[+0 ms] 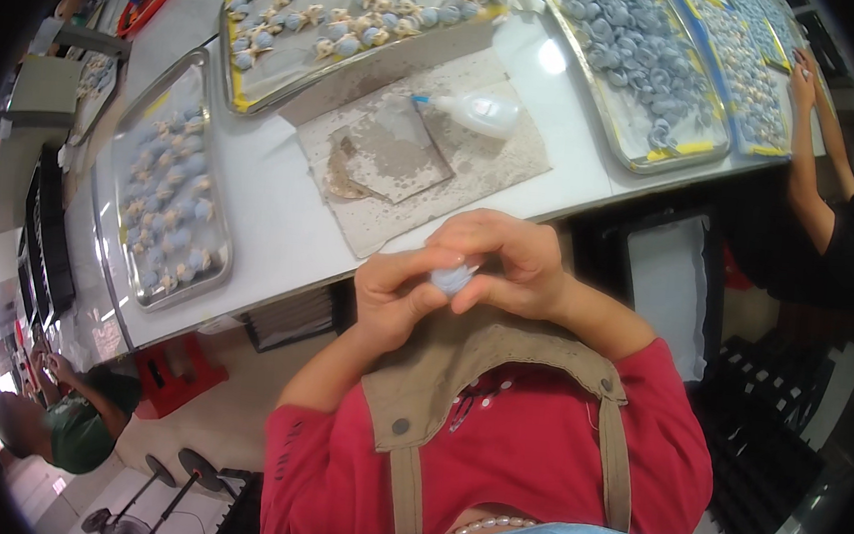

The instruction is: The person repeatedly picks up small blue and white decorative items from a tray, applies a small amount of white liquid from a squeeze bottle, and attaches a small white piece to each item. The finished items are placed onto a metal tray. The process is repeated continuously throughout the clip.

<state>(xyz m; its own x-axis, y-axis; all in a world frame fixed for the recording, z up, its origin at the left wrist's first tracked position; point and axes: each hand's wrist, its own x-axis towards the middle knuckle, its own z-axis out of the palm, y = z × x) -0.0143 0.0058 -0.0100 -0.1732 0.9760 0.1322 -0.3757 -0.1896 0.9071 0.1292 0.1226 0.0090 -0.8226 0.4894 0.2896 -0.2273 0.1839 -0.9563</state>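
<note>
While both hands meet just in front of the person's chest, a small pale blue-grey piece (pixel 453 276) is pinched between them, close to the near edge of the tabletop (pixel 280 225). The left hand (pixel 400 295) curls around it from below, thumb laid across its top; the right hand (pixel 503 263) closes over it from the other side, fingers bent tight against it. Only a little of the piece shows between the fingers: rounded, soft-looking, matte, light blue with a whitish edge. Its full shape is hidden by the grip.

Beyond the hands, on the white tabletop, lies a stained grey work mat (pixel 426 156) with a smaller square board (pixel 391 149) on top of it. A white squeeze bottle with a blue tip (pixel 474 110) lies on its side at the mat's far edge.

Metal trays ring the mat. The one to the left (pixel 168 181) holds rows of small blue-and-cream pieces; another at the far side (pixel 351 20) holds more of the same kind; a tray to the right (pixel 644 63) is heaped with plain blue-grey ones, much like the piece being held.

At the far right, another person's arm (pixel 806 166) reaches to a further tray (pixel 749 66). At the lower left, a person in green (pixel 74 420) sits near a red stool (pixel 173 373).
</note>
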